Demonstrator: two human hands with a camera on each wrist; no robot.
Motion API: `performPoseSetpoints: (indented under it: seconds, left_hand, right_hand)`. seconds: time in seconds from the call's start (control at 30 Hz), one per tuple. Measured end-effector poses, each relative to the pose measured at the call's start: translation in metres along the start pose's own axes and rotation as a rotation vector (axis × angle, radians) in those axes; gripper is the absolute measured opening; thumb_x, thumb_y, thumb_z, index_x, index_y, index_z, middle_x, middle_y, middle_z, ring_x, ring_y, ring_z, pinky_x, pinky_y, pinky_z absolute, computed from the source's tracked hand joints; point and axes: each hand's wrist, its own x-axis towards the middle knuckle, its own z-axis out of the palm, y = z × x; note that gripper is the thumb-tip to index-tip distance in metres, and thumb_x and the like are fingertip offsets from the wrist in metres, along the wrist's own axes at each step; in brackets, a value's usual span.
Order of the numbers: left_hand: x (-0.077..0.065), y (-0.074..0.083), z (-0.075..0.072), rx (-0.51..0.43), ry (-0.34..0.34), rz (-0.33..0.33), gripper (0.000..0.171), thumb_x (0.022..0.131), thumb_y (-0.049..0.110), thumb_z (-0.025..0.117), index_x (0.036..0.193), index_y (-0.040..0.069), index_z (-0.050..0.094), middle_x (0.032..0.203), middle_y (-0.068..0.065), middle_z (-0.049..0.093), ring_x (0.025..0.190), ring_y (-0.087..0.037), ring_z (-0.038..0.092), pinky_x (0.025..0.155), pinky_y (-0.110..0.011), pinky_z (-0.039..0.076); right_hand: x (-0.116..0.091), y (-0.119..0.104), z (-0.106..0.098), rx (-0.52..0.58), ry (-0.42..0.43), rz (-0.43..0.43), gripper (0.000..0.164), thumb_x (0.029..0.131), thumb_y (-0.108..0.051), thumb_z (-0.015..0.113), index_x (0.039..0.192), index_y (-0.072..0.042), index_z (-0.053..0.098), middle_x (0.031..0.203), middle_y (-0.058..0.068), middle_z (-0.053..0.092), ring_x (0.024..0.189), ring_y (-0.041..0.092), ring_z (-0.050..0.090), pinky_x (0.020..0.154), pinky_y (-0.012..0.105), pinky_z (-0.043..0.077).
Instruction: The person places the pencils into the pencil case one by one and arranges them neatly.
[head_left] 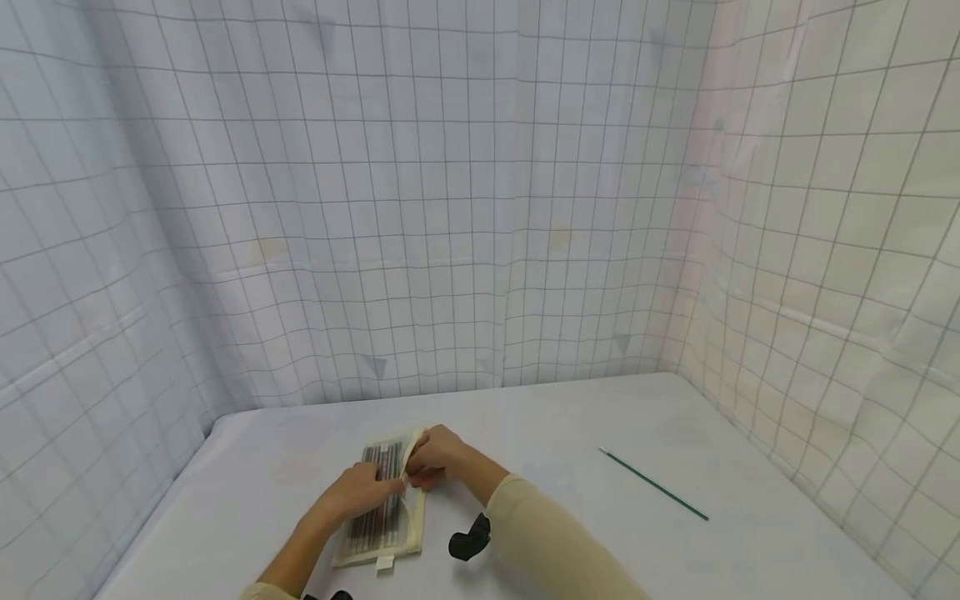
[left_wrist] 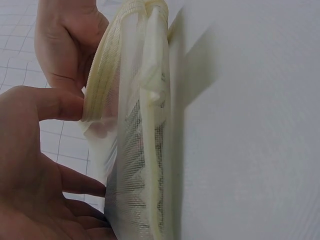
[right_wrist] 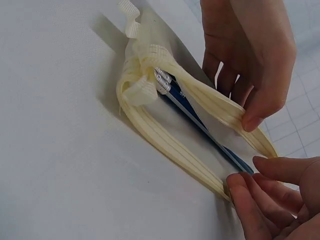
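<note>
A pale yellow mesh zipper pouch (head_left: 412, 546) lies on the table, with several pencils (head_left: 382, 521) visible through it. My left hand (head_left: 358, 490) holds the pouch, its thumb on the zipper edge (right_wrist: 220, 107) and its other fingers against the mesh (left_wrist: 132, 185). The mouth of the pouch gapes, showing blue pencils (right_wrist: 187, 112) with silvery ends inside. At the far end of this opening, my right hand (head_left: 437, 454) has its thumb and fingers around the end of a blue pencil; the fingers partly cover that tip.
A dark green pencil (head_left: 654, 483) lies alone on the white table (head_left: 540, 467), to the right of the pouch. A white fabric tab (head_left: 385, 563) sticks out from the pouch's near end. Grid-patterned curtains (head_left: 480, 208) surround the table at the back and sides.
</note>
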Motion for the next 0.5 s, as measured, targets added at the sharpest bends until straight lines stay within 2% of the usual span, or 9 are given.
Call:
performPoseSetpoints:
  seconds: [0.13,0.3,0.5]
  left_hand:
    - [0.001,-0.002,0.000,0.024,-0.003,0.004,0.062,0.088,0.037,0.068,0.114,-0.019,0.059,0.101,-0.022,0.066,0.087,-0.033,0.065,0.078,-0.050,0.054]
    - [0.003,-0.004,0.001,0.054,-0.003,0.021,0.068,0.090,0.038,0.068,0.118,-0.022,0.056,0.111,-0.033,0.065,0.099,-0.044,0.066,0.084,-0.057,0.052]
    - [0.004,-0.003,0.003,0.068,0.002,0.024,0.068,0.089,0.037,0.067,0.117,-0.023,0.056,0.109,-0.033,0.064,0.097,-0.045,0.066,0.084,-0.057,0.052]
  right_hand:
    - [0.001,0.000,-0.007,-0.010,-0.025,-0.007,0.005,0.088,0.003,0.077,0.086,-0.001,0.075,0.078,0.009,0.073,0.059,0.019,0.068,0.049,0.028,0.053]
    - [-0.001,0.000,-0.016,-0.012,-0.038,-0.015,0.003,0.088,0.001,0.079,0.087,-0.001,0.077,0.078,0.009,0.073,0.058,0.017,0.067,0.051,0.029,0.055]
    - [-0.006,0.001,-0.029,-0.033,-0.030,-0.020,0.004,0.088,0.000,0.079,0.092,0.000,0.077,0.081,0.009,0.073,0.061,0.017,0.068,0.056,0.031,0.057]
